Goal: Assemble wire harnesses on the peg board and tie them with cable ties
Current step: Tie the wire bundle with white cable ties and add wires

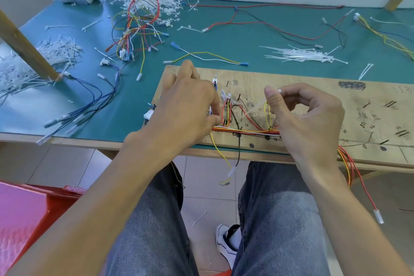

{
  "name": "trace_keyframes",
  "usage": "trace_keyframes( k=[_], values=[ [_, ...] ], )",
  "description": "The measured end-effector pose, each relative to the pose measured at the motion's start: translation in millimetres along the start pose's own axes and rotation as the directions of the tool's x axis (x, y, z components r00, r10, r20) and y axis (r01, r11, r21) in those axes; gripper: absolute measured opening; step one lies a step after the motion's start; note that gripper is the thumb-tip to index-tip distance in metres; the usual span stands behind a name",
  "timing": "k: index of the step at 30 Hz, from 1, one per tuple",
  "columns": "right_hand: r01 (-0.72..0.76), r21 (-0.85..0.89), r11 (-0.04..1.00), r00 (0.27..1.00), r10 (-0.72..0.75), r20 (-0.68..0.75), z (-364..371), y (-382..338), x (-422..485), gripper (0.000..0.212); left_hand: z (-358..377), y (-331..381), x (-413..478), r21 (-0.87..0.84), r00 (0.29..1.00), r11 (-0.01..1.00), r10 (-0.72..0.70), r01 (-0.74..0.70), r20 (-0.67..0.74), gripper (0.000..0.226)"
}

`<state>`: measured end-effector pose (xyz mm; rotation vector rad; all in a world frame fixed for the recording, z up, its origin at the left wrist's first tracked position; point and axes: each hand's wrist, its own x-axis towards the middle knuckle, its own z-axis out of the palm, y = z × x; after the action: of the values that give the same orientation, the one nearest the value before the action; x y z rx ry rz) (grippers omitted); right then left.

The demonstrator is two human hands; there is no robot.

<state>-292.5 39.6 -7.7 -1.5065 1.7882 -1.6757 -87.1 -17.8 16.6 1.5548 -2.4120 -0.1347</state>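
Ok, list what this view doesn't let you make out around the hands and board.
Head view only:
- Left hand: its back hides its fingertips and the left end of the wire bundle.
- Right hand: pinches a cable tie; the strap is a faint blur.
- Peg board writing: too small to read.
- Pile of ties: cut off by the left edge.

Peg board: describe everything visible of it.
The peg board is a flat, pale plywood sheet with dark scribbles and small dark pegs. It lies on the green mat at the near edge of the table. Coloured wires run between its pegs; the left hand pinches them, the right hand holds a cable tie above it.
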Motion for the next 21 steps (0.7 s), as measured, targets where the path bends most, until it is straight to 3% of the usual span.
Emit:
trace_keyframes(
  k=[6, 15, 18, 21],
  values=[
    [-0.046, -0.090, 0.995, 0.996, 0.038, -0.086, 7.1, 2.4, -7.1, 0.022, 0.4, 0.2, -2.3, -0.002, 1.000, 1.000, 0.011, -0.011, -0.017, 0.013],
    [0.002, -0.215, 0.977, 0.989, -0.035, -0.147, 28.1, -0.4, -24.3, 0.028, 2.5, -2.6, -4.4, -0.084, 1.000, 0.996, 0.013, -0.015, -0.027, 0.014],
    [0.035, -0.294, 0.955, 0.986, -0.082, -0.148, 28.9, 4.6, -27.9, 0.031, 0.3, -0.2, -5.8, -0.103, 1.000, 0.995, -0.014, 0.014, 0.003, 0.014],
    [-0.027, -0.271, 0.962, 0.974, -0.036, -0.223, 26.6, 8.4, -28.2, 0.032, -1.0, 1.4, -6.2, -0.120, 0.998, 0.991, -0.053, 0.058, 0.043, 0.021]
  ],
)
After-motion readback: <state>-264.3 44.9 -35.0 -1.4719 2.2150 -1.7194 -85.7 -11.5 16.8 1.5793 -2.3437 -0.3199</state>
